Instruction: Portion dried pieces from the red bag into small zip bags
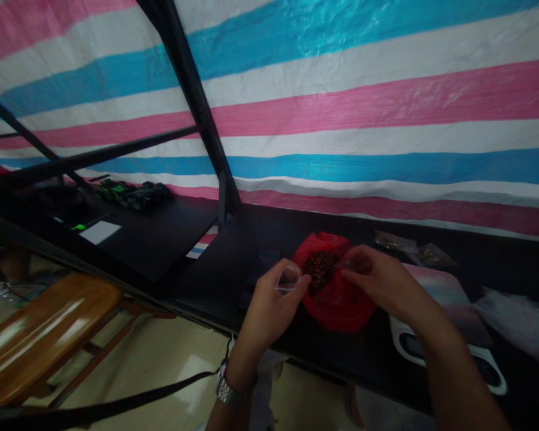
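My left hand (273, 299) pinches a small clear plastic bag (288, 279) and holds its mouth open just left of a red plastic bag (341, 302). The red bag lies open on the black table (233, 263) and holds dark brown bits (320, 267). My right hand (377, 278) is at the red bag's right edge with its fingers pinched together over the dark contents. What those fingers hold is too small to make out. A metal watch (227, 390) is on my left wrist.
A white scale with a pale platform (449, 323) stands right of the red bag. Two small filled clear bags (413, 248) lie behind it, and clear plastic (521, 317) at far right. A wooden stool (40, 335) stands at lower left. A black frame post (193, 102) rises before the striped tarp (386, 102).
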Tool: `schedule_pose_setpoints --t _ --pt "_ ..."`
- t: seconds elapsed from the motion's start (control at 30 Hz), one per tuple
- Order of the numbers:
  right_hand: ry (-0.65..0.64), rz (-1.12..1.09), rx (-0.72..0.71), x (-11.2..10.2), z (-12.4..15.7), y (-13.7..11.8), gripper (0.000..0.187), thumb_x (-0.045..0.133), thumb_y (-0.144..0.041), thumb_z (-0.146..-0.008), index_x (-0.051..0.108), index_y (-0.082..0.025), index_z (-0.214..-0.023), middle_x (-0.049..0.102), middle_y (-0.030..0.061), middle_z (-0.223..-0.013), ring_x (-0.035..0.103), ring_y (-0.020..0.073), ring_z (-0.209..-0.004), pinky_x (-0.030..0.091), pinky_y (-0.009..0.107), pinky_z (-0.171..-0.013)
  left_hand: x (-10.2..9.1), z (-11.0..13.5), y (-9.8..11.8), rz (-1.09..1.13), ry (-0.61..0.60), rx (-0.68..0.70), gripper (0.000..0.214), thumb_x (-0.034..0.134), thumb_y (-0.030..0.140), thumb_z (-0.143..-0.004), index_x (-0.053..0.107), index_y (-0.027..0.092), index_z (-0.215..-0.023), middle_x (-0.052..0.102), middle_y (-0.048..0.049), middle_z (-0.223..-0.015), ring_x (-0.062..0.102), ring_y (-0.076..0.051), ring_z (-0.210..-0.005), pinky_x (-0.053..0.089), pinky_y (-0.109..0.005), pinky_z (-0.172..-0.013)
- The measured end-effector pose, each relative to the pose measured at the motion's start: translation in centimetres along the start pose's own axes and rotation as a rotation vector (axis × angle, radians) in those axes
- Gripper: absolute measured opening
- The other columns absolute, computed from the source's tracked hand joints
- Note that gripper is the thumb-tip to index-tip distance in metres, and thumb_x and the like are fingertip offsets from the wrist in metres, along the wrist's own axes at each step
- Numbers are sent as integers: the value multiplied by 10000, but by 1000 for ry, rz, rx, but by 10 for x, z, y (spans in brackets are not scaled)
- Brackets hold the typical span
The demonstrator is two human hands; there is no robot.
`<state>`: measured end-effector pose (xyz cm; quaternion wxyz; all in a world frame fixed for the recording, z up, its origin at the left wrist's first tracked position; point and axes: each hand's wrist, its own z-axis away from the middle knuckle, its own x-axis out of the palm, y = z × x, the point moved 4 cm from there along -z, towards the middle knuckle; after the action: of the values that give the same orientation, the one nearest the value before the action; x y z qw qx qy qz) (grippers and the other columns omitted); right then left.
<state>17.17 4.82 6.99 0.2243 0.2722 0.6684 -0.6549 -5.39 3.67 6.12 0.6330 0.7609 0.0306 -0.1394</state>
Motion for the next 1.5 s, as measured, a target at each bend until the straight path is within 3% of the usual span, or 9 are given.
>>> schedule_pose_setpoints --t 0.2,0.4,0.57,0.73,0.93,1.07,1.27,1.37,1.5 --pt "230 -121 -4 -20 1 -1 244 810 -406 -811 732 -229 -960 808 61 -891 762 246 -793 567 351 -687 4 0 -4 -74 -41 -24 173 689 329 -925 617 211 -820 652 30 -782 619 -137 -739 473 -246 -698" --pt "106 176 -63 24 4 -25 57 729 -177 -871 739 -211 -915 799 92 -1003 752 256 -906 552 399 -846 3 -3 -4 -39 14 -22 152 681 306 -898 609 214 -803 648 27 -769 628 -141 -722 486 -247 -690" --pt "9 -14 -31 43 3 -28 55 754 -182 -859 750 -226 -892 827 56 -914 781 219 -854 567 342 -815 9 -7 -13 35 24 -32 151 697 312 -866 619 207 -793 655 17 -777 632 -149 -733 500 -256 -709" --pt "-53 -194 22 37 -2 -15 66 711 -262 -896 747 -214 -869 833 60 -883 787 215 -804 583 324 -750 7 -11 -10 48 98 -1 151 696 310 -872 622 204 -793 638 23 -750 613 -142 -716 493 -245 -708" --pt "-64 -401 18 5 4 -14 199 732 -412 -898 759 -223 -954 838 65 -960 790 231 -899 605 345 -824 11 -6 1 -104 151 33 92 687 280 -916 625 235 -866 620 40 -757 586 -138 -692 459 -239 -695" --pt "-19 -494 -69 -7 16 -37 277 788 -482 -857 728 -234 -965 823 75 -978 780 241 -914 627 359 -834 22 -4 3 -143 125 18 113 703 291 -912 622 250 -845 602 47 -715 563 -143 -651 428 -234 -639" --pt "61 -261 -333 6 30 -73 138 762 -217 -872 727 -267 -996 774 29 -1057 727 216 -957 582 362 -889 31 -6 1 52 67 -25 116 734 275 -876 652 241 -951 698 21 -820 646 -155 -723 487 -238 -682" --pt "85 -187 -433 11 33 -81 178 734 -136 -887 712 -275 -996 753 15 -1103 712 211 -1038 549 367 -977 33 -7 3 176 51 -21 146 730 262 -863 623 228 -956 682 26 -838 632 -147 -747 498 -235 -705" --pt "113 -160 -456 7 33 -80 224 716 -128 -903 705 -281 -1067 749 21 -1165 711 217 -1086 542 367 -999 33 -8 5 239 59 -13 165 737 292 -861 616 218 -946 656 27 -851 610 -142 -757 505 -242 -731"
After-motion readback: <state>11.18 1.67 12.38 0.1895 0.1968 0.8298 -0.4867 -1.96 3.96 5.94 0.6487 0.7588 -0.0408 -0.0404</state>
